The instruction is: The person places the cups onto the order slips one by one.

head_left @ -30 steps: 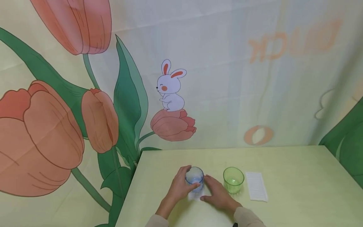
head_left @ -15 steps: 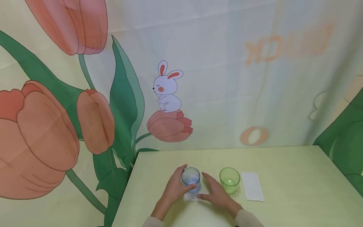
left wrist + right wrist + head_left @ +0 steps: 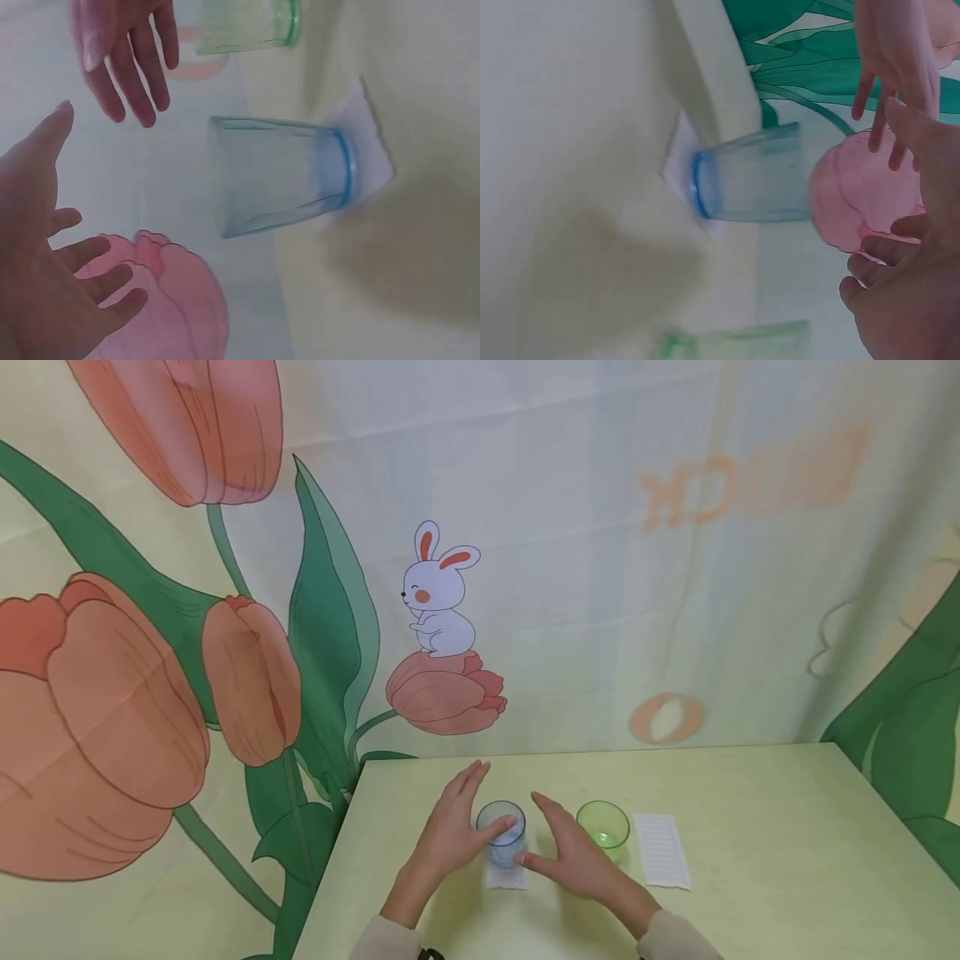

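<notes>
A clear blue glass stands upright on a white paper sheet, which also shows under its base in the left wrist view. To its left my left hand is raised with spread fingers, apart from the glass. My right hand hovers on the other side, fingers extended and holding nothing. In the right wrist view a gap separates the blue glass from both hands. A green glass stands just beyond my right hand, which hides part of its lower side.
Right of the green glass lies a second white paper sheet with faint lines. The pale table reaches back to a curtain printed with tulips and a rabbit.
Both hands have come away from around the blue glass, rising and spreading their fingers. The glass stays on its paper. The head view has shifted slightly.
</notes>
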`<action>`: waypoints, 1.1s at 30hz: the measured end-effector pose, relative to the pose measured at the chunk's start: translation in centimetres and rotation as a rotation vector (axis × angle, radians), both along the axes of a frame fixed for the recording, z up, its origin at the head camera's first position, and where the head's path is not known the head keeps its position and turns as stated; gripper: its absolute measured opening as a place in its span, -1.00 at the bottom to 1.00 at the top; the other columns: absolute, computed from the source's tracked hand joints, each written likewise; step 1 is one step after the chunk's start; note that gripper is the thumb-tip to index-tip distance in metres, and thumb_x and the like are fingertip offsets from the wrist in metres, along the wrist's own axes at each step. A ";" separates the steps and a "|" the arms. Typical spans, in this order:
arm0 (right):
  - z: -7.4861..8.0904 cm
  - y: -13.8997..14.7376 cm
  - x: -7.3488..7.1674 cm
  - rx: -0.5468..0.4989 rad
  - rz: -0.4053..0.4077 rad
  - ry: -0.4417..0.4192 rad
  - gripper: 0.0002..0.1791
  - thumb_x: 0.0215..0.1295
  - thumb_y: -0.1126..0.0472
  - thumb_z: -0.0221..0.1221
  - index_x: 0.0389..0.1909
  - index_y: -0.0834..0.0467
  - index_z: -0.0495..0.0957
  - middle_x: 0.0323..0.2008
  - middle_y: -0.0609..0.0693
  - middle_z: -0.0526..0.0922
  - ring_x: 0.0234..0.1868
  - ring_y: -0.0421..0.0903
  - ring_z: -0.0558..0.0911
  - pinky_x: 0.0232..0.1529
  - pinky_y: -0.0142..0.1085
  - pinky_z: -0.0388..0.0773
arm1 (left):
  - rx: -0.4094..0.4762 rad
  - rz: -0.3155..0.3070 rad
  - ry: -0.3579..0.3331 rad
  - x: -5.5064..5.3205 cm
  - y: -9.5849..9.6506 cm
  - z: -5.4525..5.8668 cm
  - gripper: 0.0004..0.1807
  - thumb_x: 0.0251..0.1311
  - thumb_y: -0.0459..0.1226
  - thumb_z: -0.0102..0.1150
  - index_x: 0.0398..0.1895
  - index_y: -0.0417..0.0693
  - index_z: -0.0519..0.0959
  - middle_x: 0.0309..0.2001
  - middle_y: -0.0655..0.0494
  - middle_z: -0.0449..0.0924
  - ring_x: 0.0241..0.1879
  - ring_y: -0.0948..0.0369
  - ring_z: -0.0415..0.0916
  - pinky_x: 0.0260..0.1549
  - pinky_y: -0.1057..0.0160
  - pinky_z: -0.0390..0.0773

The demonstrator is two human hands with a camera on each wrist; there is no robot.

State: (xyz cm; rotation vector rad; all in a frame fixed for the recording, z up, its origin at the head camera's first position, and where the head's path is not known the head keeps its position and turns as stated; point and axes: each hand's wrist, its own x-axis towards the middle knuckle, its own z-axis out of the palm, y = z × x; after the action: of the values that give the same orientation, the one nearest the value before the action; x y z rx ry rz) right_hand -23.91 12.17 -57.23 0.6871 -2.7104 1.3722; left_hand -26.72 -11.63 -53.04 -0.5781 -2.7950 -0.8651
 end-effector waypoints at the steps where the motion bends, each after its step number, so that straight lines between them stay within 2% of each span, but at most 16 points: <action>1: 0.7 0.3 0.1 0.011 0.005 0.015 0.10 0.36 -0.22 0.39 0.67 0.24 0.08 0.61 0.23 0.21 0.60 0.28 0.21 0.51 0.28 0.20 | -0.011 -0.003 0.008 0.1 0.0 0.3 0.04 0.27 0.33 0.31 0.69 0.12 0.19 0.66 0.06 0.13 0.59 -0.06 0.14 0.41 -0.34 0.32; 5: 3.5 2.3 0.2 0.090 0.019 0.113 0.09 0.35 -0.25 0.38 0.68 0.17 0.10 0.63 0.18 0.19 0.61 0.26 0.19 0.48 0.30 0.23 | -0.087 -0.018 0.044 0.3 0.2 1.6 0.06 0.28 0.36 0.28 0.71 0.13 0.15 0.67 0.05 0.09 0.62 -0.06 0.07 0.44 -0.35 0.27; 8: 5.2 4.2 0.1 0.162 0.016 0.217 0.08 0.32 -0.26 0.40 0.67 0.14 0.14 0.63 0.16 0.19 0.62 0.25 0.18 0.46 0.35 0.23 | -0.145 -0.021 0.077 0.3 0.3 3.0 0.06 0.28 0.35 0.28 0.71 0.11 0.14 0.68 0.02 0.07 0.65 -0.10 0.00 0.48 -0.34 0.21; 11: 6.3 6.3 -0.1 0.227 -0.008 0.298 0.08 0.30 -0.28 0.40 0.66 0.15 0.18 0.62 0.15 0.21 0.61 0.27 0.18 0.46 0.37 0.20 | -0.201 -0.012 0.107 0.1 0.4 4.2 0.07 0.29 0.36 0.25 0.72 0.11 0.13 0.71 0.03 -0.02 0.67 -0.11 -0.09 0.51 -0.32 0.13; 13: 6.7 7.7 -0.1 0.263 -0.023 0.339 0.10 0.28 -0.30 0.41 0.66 0.15 0.19 0.61 0.16 0.23 0.61 0.28 0.18 0.46 0.37 0.17 | -0.229 -0.006 0.118 -0.1 0.3 4.7 0.07 0.29 0.39 0.21 0.72 0.12 0.12 0.73 0.06 -0.10 0.69 -0.09 -0.15 0.53 -0.32 0.09; 16: 7.0 9.3 0.0 0.307 -0.036 0.391 0.10 0.26 -0.30 0.42 0.65 0.16 0.20 0.60 0.19 0.26 0.60 0.30 0.18 0.45 0.37 0.15 | -0.254 -0.003 0.123 -0.1 0.2 4.7 0.08 0.29 0.42 0.17 0.72 0.14 0.11 0.74 0.10 -0.19 0.70 -0.06 -0.22 0.54 -0.31 0.05; 23: 7.8 12.0 0.6 0.365 -0.048 0.481 0.11 0.21 -0.28 0.46 0.63 0.18 0.24 0.58 0.20 0.29 0.58 0.31 0.22 0.42 0.36 0.17 | -0.242 -0.007 0.077 0.1 0.7 4.0 0.07 0.30 0.39 0.18 0.73 0.16 0.09 0.74 0.06 -0.17 0.70 -0.07 -0.27 0.56 -0.31 -0.03; 33: 7.6 14.6 0.5 0.383 -0.082 0.436 0.11 0.24 -0.30 0.44 0.64 0.17 0.21 0.59 0.18 0.27 0.60 0.26 0.20 0.41 0.37 0.18 | -0.248 -0.065 0.046 0.4 2.6 3.7 0.06 0.29 0.42 0.17 0.72 0.16 0.13 0.73 0.06 -0.08 0.70 -0.06 -0.23 0.57 -0.28 -0.01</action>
State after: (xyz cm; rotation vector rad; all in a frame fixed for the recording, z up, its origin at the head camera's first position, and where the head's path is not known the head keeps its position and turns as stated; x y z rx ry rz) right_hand -23.37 26.75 -49.64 0.7740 -2.6113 0.5939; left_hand -26.34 -9.01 -49.34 -0.7179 -2.8751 -0.5109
